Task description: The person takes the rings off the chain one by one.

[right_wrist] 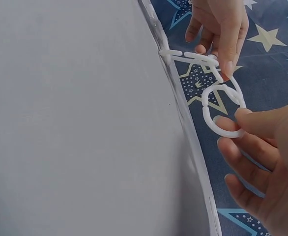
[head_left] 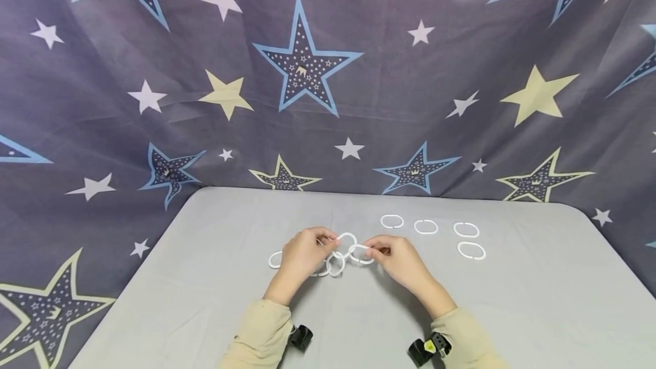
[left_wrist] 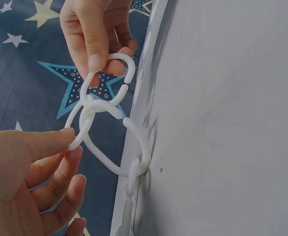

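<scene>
- Broad, pale grey table (head_left: 543, 300) with a smooth, cloth-like top and rounded far corners.
- Four loose white oval plastic rings lie flat on its far right part: a leftmost ring (head_left: 392, 228), a second ring (head_left: 426, 233) just beside it, then a third ring (head_left: 466, 237) with a fourth ring (head_left: 470, 242) just nearer.
- Whether the left end of the white linked-ring plastic chain (head_left: 351, 250) touches the surface cannot be told.

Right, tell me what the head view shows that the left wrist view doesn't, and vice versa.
Head view only: both sleeves, two black wrist devices and the rounded far corners of the tabletop.

Left wrist view only: a small brown speck on the tabletop.

Both: the left hand and right hand pinching joined white links, with the star-patterned backdrop.
</scene>
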